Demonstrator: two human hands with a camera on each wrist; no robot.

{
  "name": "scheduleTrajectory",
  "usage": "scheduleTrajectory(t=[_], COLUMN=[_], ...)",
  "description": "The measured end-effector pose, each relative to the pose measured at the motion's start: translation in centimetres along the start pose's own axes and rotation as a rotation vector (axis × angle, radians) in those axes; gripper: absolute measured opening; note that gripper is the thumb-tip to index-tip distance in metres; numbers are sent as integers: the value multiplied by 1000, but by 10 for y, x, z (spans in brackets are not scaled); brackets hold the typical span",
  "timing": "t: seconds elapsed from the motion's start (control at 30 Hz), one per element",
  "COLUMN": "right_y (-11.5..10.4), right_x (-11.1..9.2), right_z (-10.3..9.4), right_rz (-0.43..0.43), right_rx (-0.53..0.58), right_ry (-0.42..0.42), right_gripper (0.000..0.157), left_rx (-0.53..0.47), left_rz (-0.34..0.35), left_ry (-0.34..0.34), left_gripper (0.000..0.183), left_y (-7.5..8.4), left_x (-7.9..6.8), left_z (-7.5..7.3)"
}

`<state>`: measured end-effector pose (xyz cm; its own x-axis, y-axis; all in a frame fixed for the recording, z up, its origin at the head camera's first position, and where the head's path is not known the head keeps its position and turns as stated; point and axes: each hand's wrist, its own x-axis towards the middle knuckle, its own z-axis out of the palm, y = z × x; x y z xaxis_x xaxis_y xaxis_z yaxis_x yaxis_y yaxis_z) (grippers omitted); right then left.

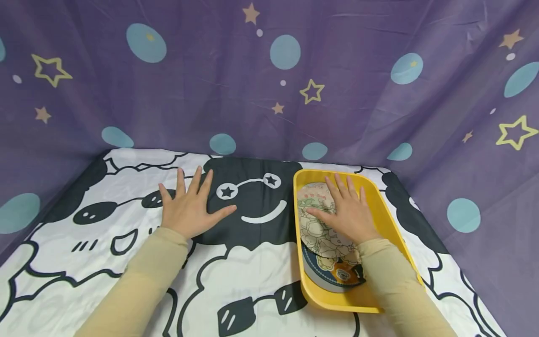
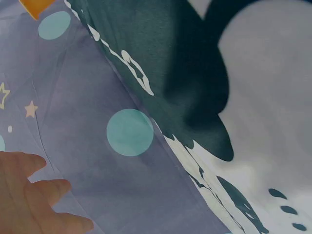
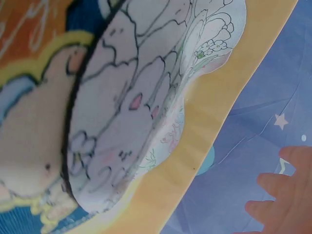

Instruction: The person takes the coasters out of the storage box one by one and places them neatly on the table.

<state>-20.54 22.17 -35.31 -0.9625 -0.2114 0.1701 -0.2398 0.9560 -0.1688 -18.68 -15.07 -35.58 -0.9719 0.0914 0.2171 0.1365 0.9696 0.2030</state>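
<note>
My left hand (image 1: 185, 213) is spread palm down over the patterned cloth (image 1: 261, 262), with nothing in it. Over the yellow tray (image 1: 389, 220) on the right is my right hand (image 1: 351, 215), fingers also spread and holding nothing. It overlaps a thin cream round sheet (image 1: 310, 224) with line drawings of rabbits and flowers. Part of a dark blue round piece (image 1: 332, 270) with orange and cartoon figures shows beneath that sheet. In the right wrist view, the line-drawn sheet (image 3: 122, 117) appears close up, its edge bent against the tray wall (image 3: 195, 141).
The cloth covers the table in black and white cartoon faces. A purple curtain (image 1: 236, 84) with stars and blue spots hangs along the back and both sides. One yellow corner of the tray (image 2: 35, 7) enters the left wrist view at top left.
</note>
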Motion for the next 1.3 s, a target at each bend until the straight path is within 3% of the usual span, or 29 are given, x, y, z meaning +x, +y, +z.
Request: scheduleTrajectory(t=[0.7, 1.3], right_y=[7, 22], right_x=[-2, -11], right_z=[-36, -64], right_rz=[-28, -2], right_rx=[-45, 41], right_ry=[-30, -92], right_gripper=[102, 100], left_rx=[-5, -36], left_rz=[57, 107], left_ry=[-32, -23], left_gripper=[111, 111], left_y=[21, 38], left_x=[7, 13], left_z=[-3, -3])
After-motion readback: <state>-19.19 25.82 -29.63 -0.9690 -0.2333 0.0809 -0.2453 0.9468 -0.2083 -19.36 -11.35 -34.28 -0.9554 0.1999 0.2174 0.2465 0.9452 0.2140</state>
